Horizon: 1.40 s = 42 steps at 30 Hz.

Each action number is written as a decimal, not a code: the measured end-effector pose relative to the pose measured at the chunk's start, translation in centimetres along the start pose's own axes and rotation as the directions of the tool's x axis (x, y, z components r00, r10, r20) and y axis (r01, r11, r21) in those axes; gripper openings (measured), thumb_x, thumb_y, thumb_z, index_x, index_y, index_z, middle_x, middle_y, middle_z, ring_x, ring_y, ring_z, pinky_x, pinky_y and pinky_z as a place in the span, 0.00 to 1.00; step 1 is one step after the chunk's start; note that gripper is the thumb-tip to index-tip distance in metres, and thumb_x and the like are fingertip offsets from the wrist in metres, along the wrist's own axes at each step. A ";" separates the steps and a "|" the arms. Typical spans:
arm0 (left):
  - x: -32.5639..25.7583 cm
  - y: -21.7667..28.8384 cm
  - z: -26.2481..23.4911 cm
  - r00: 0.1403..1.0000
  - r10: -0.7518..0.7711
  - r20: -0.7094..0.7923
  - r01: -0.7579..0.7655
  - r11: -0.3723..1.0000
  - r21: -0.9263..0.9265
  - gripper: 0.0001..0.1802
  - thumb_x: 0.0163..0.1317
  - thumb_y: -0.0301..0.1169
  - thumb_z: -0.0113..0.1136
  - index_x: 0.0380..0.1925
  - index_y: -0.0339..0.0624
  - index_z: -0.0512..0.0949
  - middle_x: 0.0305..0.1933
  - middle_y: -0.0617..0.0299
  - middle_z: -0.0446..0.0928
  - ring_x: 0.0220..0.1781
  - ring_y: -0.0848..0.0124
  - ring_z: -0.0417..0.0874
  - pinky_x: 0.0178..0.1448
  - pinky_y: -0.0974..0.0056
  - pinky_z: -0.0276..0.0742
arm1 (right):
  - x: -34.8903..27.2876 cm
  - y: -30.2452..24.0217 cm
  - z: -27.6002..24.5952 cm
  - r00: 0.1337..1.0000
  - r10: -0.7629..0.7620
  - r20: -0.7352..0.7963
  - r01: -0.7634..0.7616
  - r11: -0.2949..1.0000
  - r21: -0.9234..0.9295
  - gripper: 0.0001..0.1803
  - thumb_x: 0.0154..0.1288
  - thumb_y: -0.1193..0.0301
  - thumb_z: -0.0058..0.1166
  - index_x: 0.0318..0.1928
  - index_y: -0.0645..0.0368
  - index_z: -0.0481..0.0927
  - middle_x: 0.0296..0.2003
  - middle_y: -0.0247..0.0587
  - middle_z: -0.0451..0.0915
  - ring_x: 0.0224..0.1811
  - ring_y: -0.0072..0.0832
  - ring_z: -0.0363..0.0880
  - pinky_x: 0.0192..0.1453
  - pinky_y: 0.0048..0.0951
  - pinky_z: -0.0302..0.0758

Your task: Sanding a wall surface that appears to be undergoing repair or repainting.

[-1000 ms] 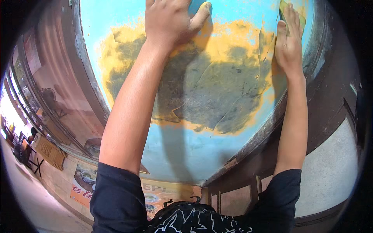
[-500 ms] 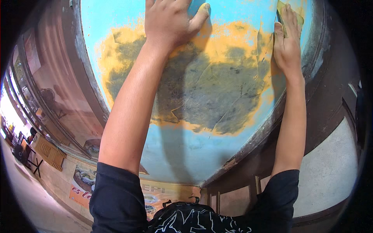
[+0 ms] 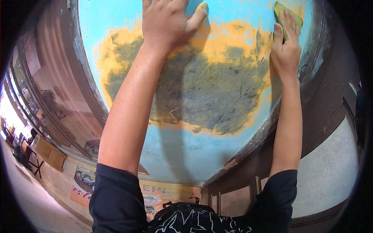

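While the left hand lies open on the blue panel, the right hand presses a yellow sanding pad flat near its right edge.

Both arms raised, hands flat

Two hands are raised against one curved blue-painted panel: the left hand and the right hand. One yellow-green sanding pad lies under the right fingers at the panel's upper right edge. One large worn patch, dark with an orange border, spreads across the panel's middle.
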State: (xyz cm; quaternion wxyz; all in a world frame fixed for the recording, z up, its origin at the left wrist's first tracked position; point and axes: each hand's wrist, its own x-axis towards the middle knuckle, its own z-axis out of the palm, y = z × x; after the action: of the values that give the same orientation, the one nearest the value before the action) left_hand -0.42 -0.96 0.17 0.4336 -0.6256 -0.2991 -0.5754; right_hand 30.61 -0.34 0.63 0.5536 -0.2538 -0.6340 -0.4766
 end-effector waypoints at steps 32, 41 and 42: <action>-0.5 0.6 1.7 1.000 -0.018 -0.008 0.018 1.000 0.011 0.31 0.67 0.46 0.58 0.68 0.48 0.75 0.79 0.54 0.67 0.83 0.50 0.60 0.84 0.38 0.48 | -2.3 -0.2 1.0 0.992 -0.033 0.124 0.053 0.987 -0.155 0.36 0.86 0.51 0.32 0.83 0.59 0.49 0.82 0.52 0.50 0.86 0.51 0.41 0.86 0.53 0.38; -0.5 0.8 0.9 1.000 -0.023 -0.008 0.023 1.000 -0.008 0.31 0.67 0.45 0.57 0.68 0.48 0.75 0.79 0.53 0.67 0.83 0.50 0.60 0.84 0.38 0.49 | 1.3 -4.2 -0.6 0.894 0.352 0.279 -0.295 0.928 -0.227 0.36 0.85 0.60 0.28 0.83 0.62 0.42 0.84 0.57 0.38 0.86 0.54 0.31 0.87 0.52 0.29; -0.5 0.8 0.9 1.000 -0.023 -0.013 0.023 1.000 0.004 0.31 0.67 0.45 0.57 0.68 0.48 0.75 0.79 0.53 0.67 0.83 0.50 0.60 0.84 0.38 0.49 | 1.0 -4.1 -0.7 0.901 0.338 0.270 -0.279 0.931 -0.235 0.35 0.84 0.61 0.29 0.83 0.62 0.42 0.84 0.58 0.38 0.86 0.55 0.31 0.87 0.53 0.29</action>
State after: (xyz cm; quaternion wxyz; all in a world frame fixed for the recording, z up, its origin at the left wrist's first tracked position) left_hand 0.61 -0.46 -0.43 0.4302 -0.6177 -0.3046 -0.5836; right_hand 27.22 -2.87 0.25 0.4905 -0.4739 -0.6149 -0.3958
